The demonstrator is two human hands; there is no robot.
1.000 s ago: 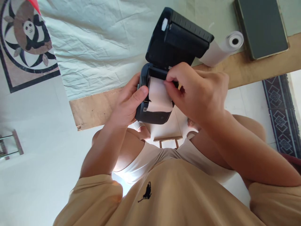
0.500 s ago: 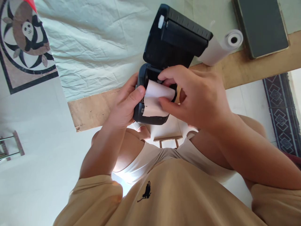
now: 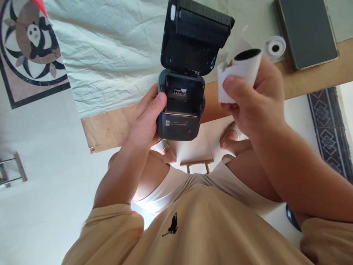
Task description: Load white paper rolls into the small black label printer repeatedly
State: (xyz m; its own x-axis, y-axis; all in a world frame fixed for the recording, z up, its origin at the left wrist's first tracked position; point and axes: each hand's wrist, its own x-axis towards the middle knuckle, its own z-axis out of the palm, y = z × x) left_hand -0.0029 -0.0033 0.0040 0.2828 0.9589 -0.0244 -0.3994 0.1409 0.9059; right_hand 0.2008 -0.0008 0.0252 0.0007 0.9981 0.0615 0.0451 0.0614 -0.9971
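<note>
A small black portable printer (image 3: 179, 125) is held up by my left hand (image 3: 147, 117), the thumb resting on its left edge. Its lid (image 3: 190, 40) stands swung back, and the paper bay (image 3: 183, 99) is bare inside apart from a printed label. Off to the right of the printer, my right hand (image 3: 256, 92) grips a white paper roll (image 3: 237, 79) with a dark hollow core. The roll's loose end curls in front of my thumb. Behind that hand, another white paper roll (image 3: 275, 48) lies on the table, partly hidden.
A pale green cloth (image 3: 110, 55) covers the table, whose bare wooden edge (image 3: 110, 129) runs along the front. At the back right lies a dark flat tablet-like slab (image 3: 307, 33). Below are my legs and a wooden stool (image 3: 197, 162).
My right hand has lifted the paper roll out of the printer bay and moved right with it. The printer has shifted slightly up and left in my left hand.
</note>
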